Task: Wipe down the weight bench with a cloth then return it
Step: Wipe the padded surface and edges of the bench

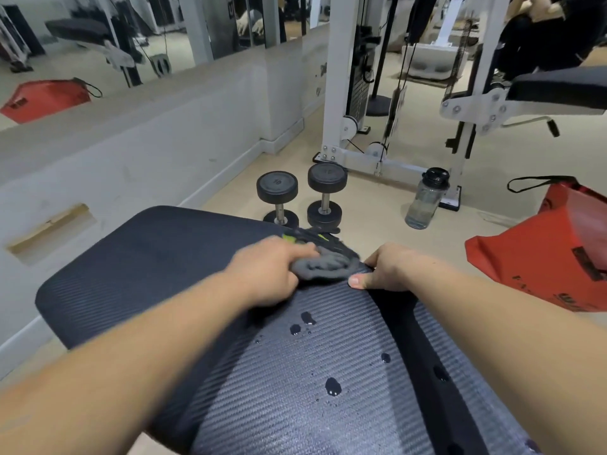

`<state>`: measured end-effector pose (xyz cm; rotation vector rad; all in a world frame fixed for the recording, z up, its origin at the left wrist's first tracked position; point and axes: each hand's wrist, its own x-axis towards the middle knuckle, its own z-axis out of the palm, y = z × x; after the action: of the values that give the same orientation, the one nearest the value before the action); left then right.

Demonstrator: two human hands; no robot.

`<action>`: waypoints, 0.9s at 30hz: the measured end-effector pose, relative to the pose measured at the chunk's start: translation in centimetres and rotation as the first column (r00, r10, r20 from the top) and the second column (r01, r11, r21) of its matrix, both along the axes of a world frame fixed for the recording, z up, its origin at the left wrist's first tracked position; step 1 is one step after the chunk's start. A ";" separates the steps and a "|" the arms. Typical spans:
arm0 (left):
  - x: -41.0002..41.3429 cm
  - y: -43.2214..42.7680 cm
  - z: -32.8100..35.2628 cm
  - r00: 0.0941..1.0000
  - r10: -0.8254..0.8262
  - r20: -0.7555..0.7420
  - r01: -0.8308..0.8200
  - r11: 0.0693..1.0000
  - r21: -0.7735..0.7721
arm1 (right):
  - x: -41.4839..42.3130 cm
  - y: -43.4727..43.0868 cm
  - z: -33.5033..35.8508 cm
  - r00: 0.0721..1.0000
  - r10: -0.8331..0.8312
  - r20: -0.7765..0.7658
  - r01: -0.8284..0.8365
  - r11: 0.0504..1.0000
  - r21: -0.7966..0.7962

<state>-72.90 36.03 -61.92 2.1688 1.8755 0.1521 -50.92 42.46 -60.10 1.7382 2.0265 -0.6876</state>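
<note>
Water droplets (332, 385) bead on the ribbed black weight bench (147, 257) in a mirrored gym. On the floor beyond it are two dumbbells (279, 198), a clear water bottle (425, 198) and a red bag (542, 254). The left hand (266, 274) clutches a bunched grey cloth (320, 267) at the pad's far edge. The right hand (384, 269) grips that edge just beside it, thumb on top.

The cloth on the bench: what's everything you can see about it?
The cloth is grey, soft-looking fabric, bunched into a crumpled wad. It lies on the dark ribbed bench pad near its right edge. The left hand grips it from the left. The right hand holds the pad's edge beside it; whether the thumb touches the cloth is unclear. Water drops sit on the pad nearer the camera.
</note>
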 end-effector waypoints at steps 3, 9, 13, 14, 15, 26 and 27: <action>-1.8 1.9 0.1 0.969 0.245 -0.042 -0.244 0.969 0.026 | -0.1 0.0 -0.3 1.000 -0.001 -0.010 0.001 1.000 -0.009; 1.4 -3.0 -1.6 0.999 0.025 0.044 -0.030 0.993 0.115 | -0.2 0.1 -0.3 1.000 0.005 0.017 -0.005 1.000 -0.003; -4.1 -1.5 -0.8 1.000 -0.004 -0.028 0.005 0.998 0.059 | -0.3 0.0 -0.3 1.000 -0.013 0.025 0.013 1.000 -0.003; -5.0 -1.1 -0.8 0.993 0.112 -0.039 -0.109 0.991 0.072 | -0.3 0.0 -0.4 0.999 -0.026 0.019 0.026 1.000 -0.005; -5.0 -1.1 -0.8 0.973 0.226 -0.039 -0.221 0.970 0.096 | -0.3 -0.1 -0.4 0.999 -0.043 0.018 0.044 0.999 -0.006; -3.3 -6.1 -0.2 0.925 0.379 0.040 -0.381 0.923 0.060 | -0.9 -5.4 0.5 0.996 -0.082 -0.042 0.092 0.929 0.358; -2.6 -6.1 -0.1 0.902 0.430 0.044 -0.432 0.900 0.053 | -1.2 -6.5 0.6 0.997 -0.048 -0.059 0.068 0.906 0.418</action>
<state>-75.54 29.97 -61.99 1.7364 2.3340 0.3316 -52.09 35.98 -59.53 2.0375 2.2915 -0.3213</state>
